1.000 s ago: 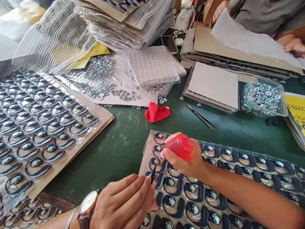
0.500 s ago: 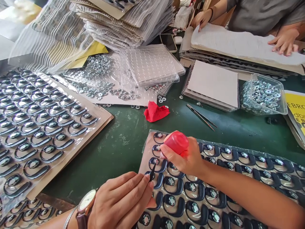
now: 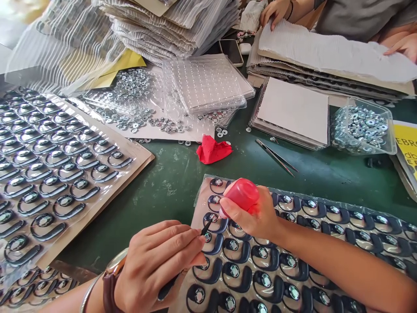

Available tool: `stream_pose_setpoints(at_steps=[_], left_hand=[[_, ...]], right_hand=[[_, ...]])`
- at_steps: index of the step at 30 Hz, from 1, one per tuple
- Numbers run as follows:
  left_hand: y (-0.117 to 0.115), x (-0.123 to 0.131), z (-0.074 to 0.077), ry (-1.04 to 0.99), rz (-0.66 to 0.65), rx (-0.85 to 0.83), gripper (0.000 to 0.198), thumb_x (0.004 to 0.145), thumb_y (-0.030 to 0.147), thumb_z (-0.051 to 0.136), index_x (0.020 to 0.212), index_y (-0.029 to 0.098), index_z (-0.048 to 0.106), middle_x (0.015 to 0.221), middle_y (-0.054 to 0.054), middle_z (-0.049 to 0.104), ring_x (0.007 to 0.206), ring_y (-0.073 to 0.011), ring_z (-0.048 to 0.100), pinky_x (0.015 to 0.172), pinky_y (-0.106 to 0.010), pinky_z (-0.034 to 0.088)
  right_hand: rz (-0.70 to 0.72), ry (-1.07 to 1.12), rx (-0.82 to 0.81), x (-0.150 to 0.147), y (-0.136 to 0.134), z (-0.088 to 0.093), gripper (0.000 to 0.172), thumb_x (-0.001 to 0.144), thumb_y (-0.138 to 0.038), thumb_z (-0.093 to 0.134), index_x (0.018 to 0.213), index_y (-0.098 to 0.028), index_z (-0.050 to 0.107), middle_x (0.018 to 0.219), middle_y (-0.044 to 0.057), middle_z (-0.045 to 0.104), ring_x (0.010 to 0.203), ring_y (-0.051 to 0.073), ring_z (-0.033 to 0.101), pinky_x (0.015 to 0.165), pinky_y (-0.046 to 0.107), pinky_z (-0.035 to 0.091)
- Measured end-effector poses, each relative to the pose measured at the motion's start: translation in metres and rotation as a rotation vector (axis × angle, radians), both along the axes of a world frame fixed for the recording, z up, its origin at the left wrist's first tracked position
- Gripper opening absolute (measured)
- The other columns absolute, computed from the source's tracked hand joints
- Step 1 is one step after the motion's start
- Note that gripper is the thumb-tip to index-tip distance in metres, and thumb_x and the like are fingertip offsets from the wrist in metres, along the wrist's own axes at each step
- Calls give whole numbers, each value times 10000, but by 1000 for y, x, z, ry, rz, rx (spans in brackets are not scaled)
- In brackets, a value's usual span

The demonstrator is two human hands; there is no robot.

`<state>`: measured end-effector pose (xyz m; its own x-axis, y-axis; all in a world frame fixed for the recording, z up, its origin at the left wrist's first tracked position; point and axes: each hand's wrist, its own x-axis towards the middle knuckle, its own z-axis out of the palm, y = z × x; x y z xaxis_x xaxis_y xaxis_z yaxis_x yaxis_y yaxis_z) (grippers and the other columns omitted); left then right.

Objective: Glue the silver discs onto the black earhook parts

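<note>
My left hand [image 3: 163,256] is closed on slim black tweezers [image 3: 206,228], their tip pointing up and right. The tip is at a dark round piece with a shiny ringed centre [image 3: 211,217] near the left edge of a plastic-covered sheet [image 3: 203,191]. In my right hand [image 3: 257,217] is a red squeeze bottle [image 3: 241,194], gripped just above the same piece, its nozzle end mostly hidden by my fingers. Rows of similar black curved pieces [image 3: 267,280] with shiny centres fill the sheet under my right forearm.
Another sheet of black pieces [image 3: 65,200] lies left. Beyond my hands are a crumpled red scrap [image 3: 213,150], metal tweezers [image 3: 276,157], loose washers [image 3: 133,87] and a clear box [image 3: 391,130] of washers. A co-worker's hand [image 3: 275,13] rests on stacked sheets at the back.
My left hand has shifted slightly left, and its tweezers slant lower. My right hand with the red bottle is almost still. One of the co-worker's hands has slid right along the white sheet.
</note>
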<state>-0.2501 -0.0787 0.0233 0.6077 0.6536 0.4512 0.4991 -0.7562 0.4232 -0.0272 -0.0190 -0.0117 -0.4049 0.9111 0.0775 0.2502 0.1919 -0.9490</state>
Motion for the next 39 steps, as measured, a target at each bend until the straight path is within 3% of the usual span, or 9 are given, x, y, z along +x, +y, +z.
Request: stream_pose_setpoints(at_steps=[7, 12, 16, 20, 23, 26, 29, 33, 39], left_hand=[[8, 1, -5, -190, 90, -132, 137, 829, 44, 614, 941, 84, 680, 816, -52, 726, 748, -119, 682, 718, -237, 564], [10, -3, -7, -249, 163, -230, 155, 825, 31, 616, 941, 119, 670, 825, -27, 720, 735, -107, 675, 685, -221, 548], [11, -3, -9, -263, 187, -257, 158, 831, 33, 608, 934, 139, 664, 822, -19, 716, 701, -103, 668, 638, -213, 535], [4, -3, -5, -230, 130, -136, 142, 853, 61, 593, 961, 114, 669, 830, -43, 726, 730, -117, 683, 687, -231, 555], [-16, -8, -1, -82, 9, 20, 168, 898, 129, 566, 1016, 73, 672, 890, -85, 739, 833, -156, 705, 773, -273, 580], [-41, -13, -3, 87, -1, 112, 209, 926, 190, 573, 1075, 76, 667, 977, -89, 743, 955, -179, 701, 868, -298, 584], [-56, -14, -12, 84, 33, 150, 219, 930, 195, 575, 1077, 66, 673, 985, -91, 742, 973, -184, 700, 862, -298, 600], [-61, -10, -22, 109, 4, 249, 207, 928, 203, 577, 1046, 77, 691, 1011, -89, 738, 966, -191, 704, 808, -285, 625], [-67, -1, -27, 219, 49, 430, 160, 914, 209, 597, 974, 125, 719, 1010, -61, 739, 971, -179, 706, 835, -251, 624]], right_hand=[[19, 51, -42, -1, -3, -4, 222, 855, -397, 658, 763, -195, 658, 615, 20, 660, 560, 149, 617, 572, 269, 525], [32, 74, 51, -1, -6, -8, 250, 831, -351, 692, 645, -188, 658, 735, 46, 691, 611, 142, 626, 622, 267, 537], [45, 29, 52, -2, -3, -2, 236, 817, -371, 708, 684, -189, 638, 740, 28, 659, 604, 125, 584, 612, 254, 516], [92, -11, -60, 1, -1, 20, 277, 831, -429, 694, 712, -196, 603, 614, -25, 558, 565, 109, 513, 563, 234, 468], [61, 11, -97, 3, -7, 30, 298, 815, -451, 711, 713, -192, 603, 642, -14, 584, 584, 115, 527, 570, 242, 467], [9, 23, -113, 0, -20, 23, 266, 821, -435, 708, 761, -192, 618, 595, -18, 590, 529, 114, 534, 533, 246, 474], [-13, 78, -64, -6, -31, 6, 247, 825, -414, 699, 769, -189, 613, 640, 5, 636, 553, 137, 601, 566, 265, 524], [-3, 120, -55, -11, -36, -8, 217, 821, -392, 701, 829, -192, 616, 752, 27, 676, 624, 156, 660, 622, 277, 564], [64, 43, 28, -13, -34, -5, 185, 807, -362, 717, 744, -200, 655, 744, 24, 683, 678, 161, 666, 728, 288, 563]])
